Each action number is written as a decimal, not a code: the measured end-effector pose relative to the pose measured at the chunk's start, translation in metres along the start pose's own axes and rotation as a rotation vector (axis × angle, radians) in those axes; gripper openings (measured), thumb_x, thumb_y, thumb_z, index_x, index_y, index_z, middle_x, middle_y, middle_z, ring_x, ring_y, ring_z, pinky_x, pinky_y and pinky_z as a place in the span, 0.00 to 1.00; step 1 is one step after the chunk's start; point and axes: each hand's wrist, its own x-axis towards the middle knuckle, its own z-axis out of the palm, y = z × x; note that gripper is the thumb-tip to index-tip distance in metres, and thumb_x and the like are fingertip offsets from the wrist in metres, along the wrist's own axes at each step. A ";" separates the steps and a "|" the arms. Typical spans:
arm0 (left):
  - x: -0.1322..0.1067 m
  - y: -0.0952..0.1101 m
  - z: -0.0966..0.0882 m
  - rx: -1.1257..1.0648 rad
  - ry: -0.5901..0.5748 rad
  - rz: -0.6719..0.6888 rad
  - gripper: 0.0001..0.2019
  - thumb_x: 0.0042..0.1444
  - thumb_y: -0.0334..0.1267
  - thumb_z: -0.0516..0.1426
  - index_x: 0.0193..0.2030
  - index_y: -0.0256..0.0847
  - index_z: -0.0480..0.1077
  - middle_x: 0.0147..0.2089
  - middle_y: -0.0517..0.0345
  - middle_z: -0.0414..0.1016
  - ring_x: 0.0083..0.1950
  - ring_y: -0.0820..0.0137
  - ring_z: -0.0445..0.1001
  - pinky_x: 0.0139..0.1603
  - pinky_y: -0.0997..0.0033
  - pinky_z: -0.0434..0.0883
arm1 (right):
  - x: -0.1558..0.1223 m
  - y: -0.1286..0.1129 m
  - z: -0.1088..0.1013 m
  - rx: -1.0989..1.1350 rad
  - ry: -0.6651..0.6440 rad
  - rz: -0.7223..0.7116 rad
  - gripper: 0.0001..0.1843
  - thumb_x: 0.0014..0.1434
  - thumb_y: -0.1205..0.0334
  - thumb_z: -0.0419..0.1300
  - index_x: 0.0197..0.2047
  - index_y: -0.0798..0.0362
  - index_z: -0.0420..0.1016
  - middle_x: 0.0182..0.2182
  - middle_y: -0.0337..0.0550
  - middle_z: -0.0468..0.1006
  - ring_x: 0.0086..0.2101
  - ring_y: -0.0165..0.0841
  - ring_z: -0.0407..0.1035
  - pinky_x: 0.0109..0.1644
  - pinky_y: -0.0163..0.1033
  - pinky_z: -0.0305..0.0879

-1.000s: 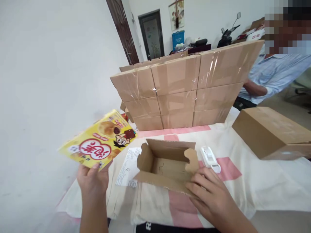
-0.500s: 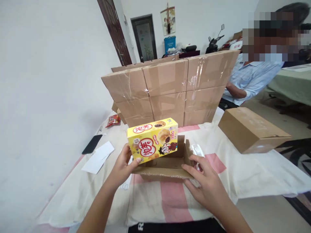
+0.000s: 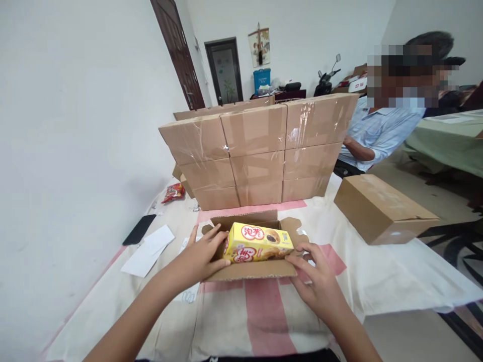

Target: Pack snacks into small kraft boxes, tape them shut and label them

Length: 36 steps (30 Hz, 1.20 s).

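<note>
The yellow box [image 3: 260, 243], just now held above the open carton [image 3: 249, 271], is sitting in its opening between the hands, so the carton is being filled, the left hand [image 3: 206, 255] grasping the box's end, the right hand [image 3: 315, 274] clasping the carton's corner.

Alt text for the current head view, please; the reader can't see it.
The left hand touches a yellow printed box in an open cardboard carton, while the right hand is at the carton's right end. Taped cardboard boxes stand stacked behind; another person in light blue is at right.
</note>
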 end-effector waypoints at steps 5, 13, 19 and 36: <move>0.020 -0.022 0.015 0.195 0.042 -0.065 0.18 0.57 0.42 0.63 0.55 0.50 0.75 0.53 0.51 0.81 0.66 0.48 0.68 0.72 0.28 0.37 | -0.003 0.002 0.004 -0.010 0.021 0.030 0.13 0.64 0.74 0.55 0.46 0.51 0.77 0.47 0.51 0.68 0.44 0.37 0.75 0.42 0.41 0.79; 0.031 -0.019 0.016 0.057 0.210 0.095 0.24 0.54 0.49 0.65 0.59 0.53 0.75 0.50 0.48 0.82 0.51 0.51 0.77 0.64 0.47 0.56 | 0.001 0.003 0.005 0.005 0.061 0.036 0.10 0.65 0.72 0.56 0.43 0.51 0.76 0.45 0.50 0.68 0.41 0.36 0.75 0.38 0.38 0.78; 0.032 -0.025 0.010 -0.151 0.159 0.183 0.11 0.55 0.45 0.64 0.46 0.54 0.81 0.48 0.55 0.84 0.47 0.57 0.79 0.56 0.58 0.64 | -0.006 0.006 0.012 0.044 0.099 0.058 0.11 0.65 0.72 0.56 0.44 0.49 0.78 0.48 0.51 0.68 0.43 0.37 0.75 0.42 0.41 0.79; 0.009 -0.020 0.127 -1.006 0.876 -0.019 0.35 0.68 0.50 0.54 0.77 0.55 0.43 0.76 0.45 0.58 0.76 0.55 0.59 0.75 0.46 0.55 | 0.028 0.053 0.062 0.432 0.112 0.379 0.21 0.66 0.57 0.59 0.62 0.48 0.73 0.51 0.50 0.78 0.45 0.38 0.74 0.51 0.48 0.76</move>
